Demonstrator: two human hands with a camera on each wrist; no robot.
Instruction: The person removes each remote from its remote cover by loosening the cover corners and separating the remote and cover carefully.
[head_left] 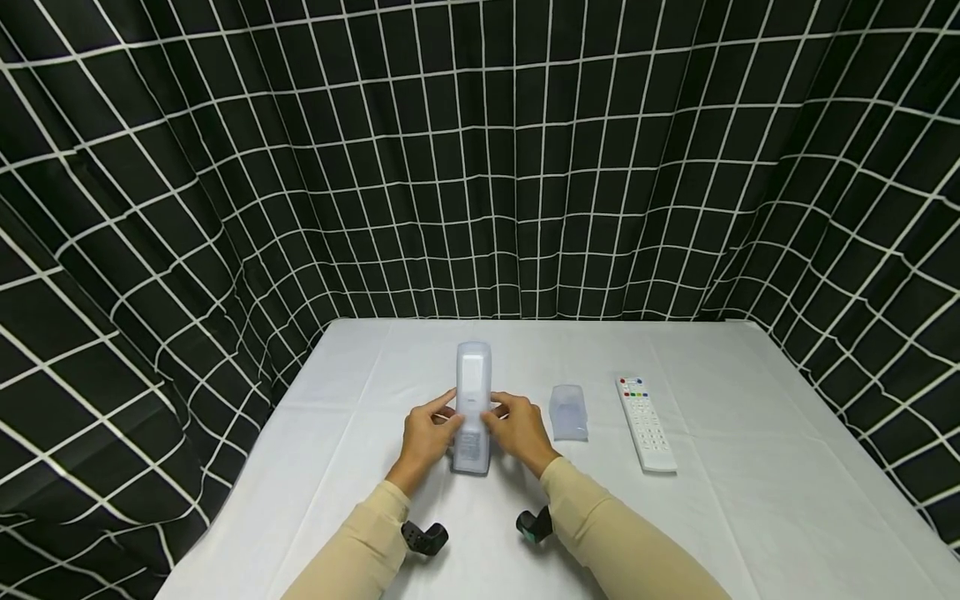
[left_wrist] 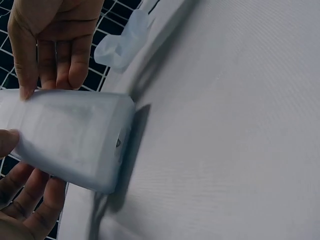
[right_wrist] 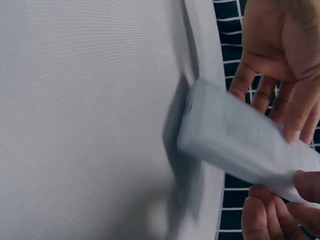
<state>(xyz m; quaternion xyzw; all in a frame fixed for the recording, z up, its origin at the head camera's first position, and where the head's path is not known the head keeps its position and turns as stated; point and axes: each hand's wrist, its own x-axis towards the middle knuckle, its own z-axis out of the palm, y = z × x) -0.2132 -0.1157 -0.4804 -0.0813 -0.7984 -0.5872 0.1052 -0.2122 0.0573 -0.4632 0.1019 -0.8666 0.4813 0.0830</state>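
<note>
Between my hands stands a remote control in a frosted, translucent cover [head_left: 473,408], its plain side with a pale label facing me. My left hand [head_left: 426,437] grips its left edge, thumb on the face and fingers behind. On the opposite edge, my right hand [head_left: 521,429] pinches it the same way. The lower end of the covered remote [left_wrist: 75,135] shows a small hole in the left wrist view. In the right wrist view the covered remote [right_wrist: 240,135] slants over the white cloth. Whether that end touches the cloth, I cannot tell.
A short, translucent cover piece [head_left: 568,412] lies just right of my right hand. Farther right is a white remote control [head_left: 646,425], buttons up. White cloth covers the table [head_left: 360,367]; a black curtain with white grid lines [head_left: 480,167] surrounds its back and sides.
</note>
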